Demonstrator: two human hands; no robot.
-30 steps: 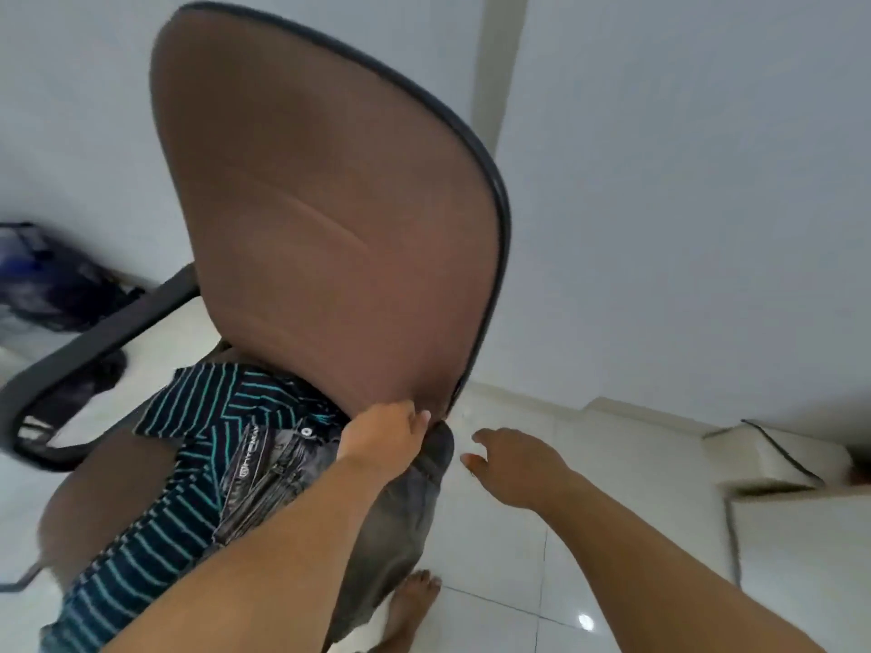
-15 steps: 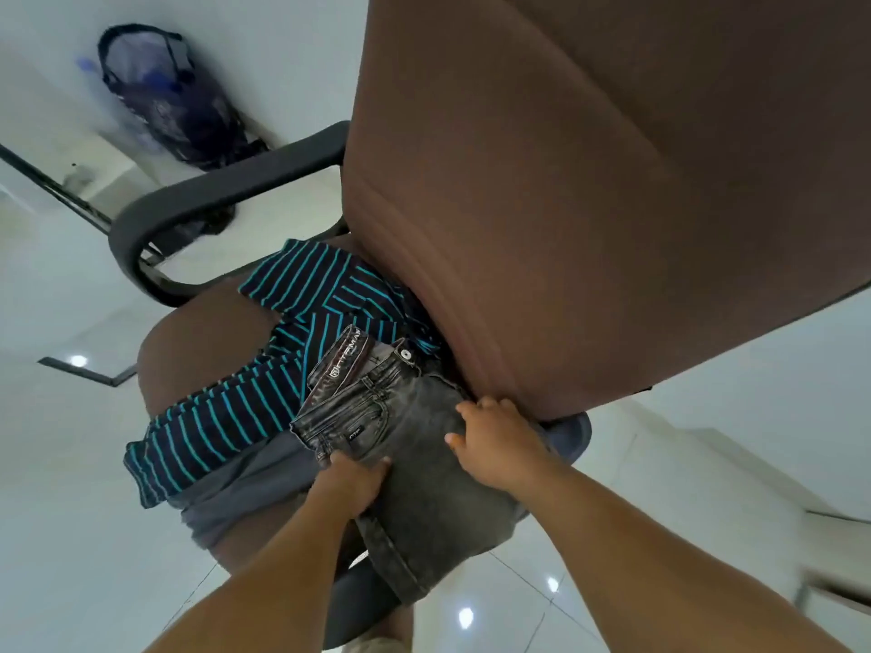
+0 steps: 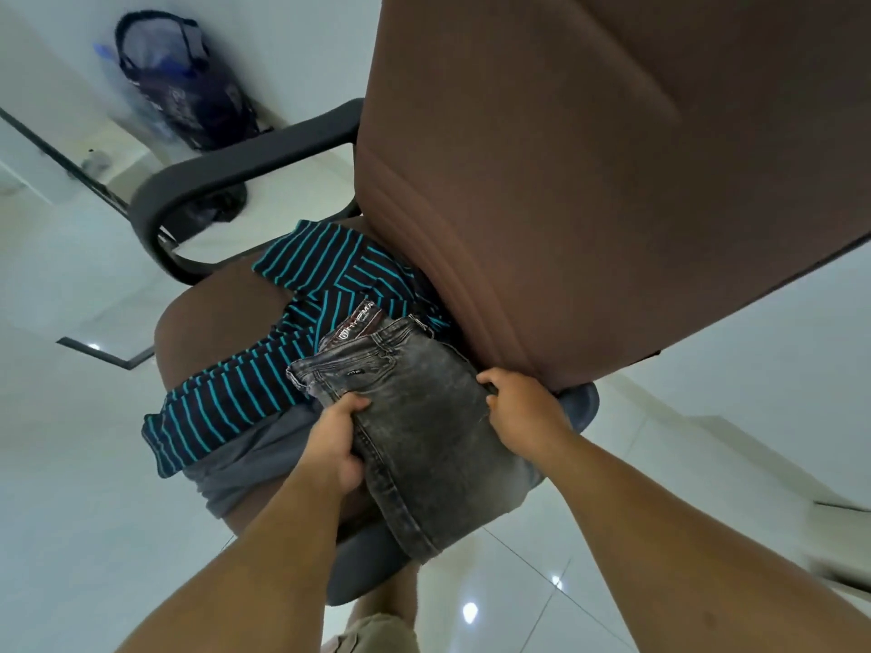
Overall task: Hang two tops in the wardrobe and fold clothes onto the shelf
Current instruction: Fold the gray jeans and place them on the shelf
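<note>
A pair of grey washed jeans (image 3: 424, 426) lies folded on the seat of a brown office chair (image 3: 565, 181). My left hand (image 3: 337, 445) grips the jeans' left edge just below the waistband. On the right edge my right hand (image 3: 523, 407) holds the same jeans, close under the chair back. Beneath the jeans lies a navy top with teal stripes (image 3: 264, 365), spread over the seat to the left. A plain grey garment (image 3: 245, 468) pokes out under the striped top at the seat's front edge.
The chair's black armrest (image 3: 226, 181) curves at upper left. A dark bag (image 3: 188, 87) leans against the white wall behind it. The floor (image 3: 94, 534) is glossy white tile. My bare foot (image 3: 377, 624) stands below the seat.
My view swung down over the seat. The left hand slid from the chair back's base to the jeans' left edge, the right hand came onto their right edge, and the jeans now look lifted slightly.
</note>
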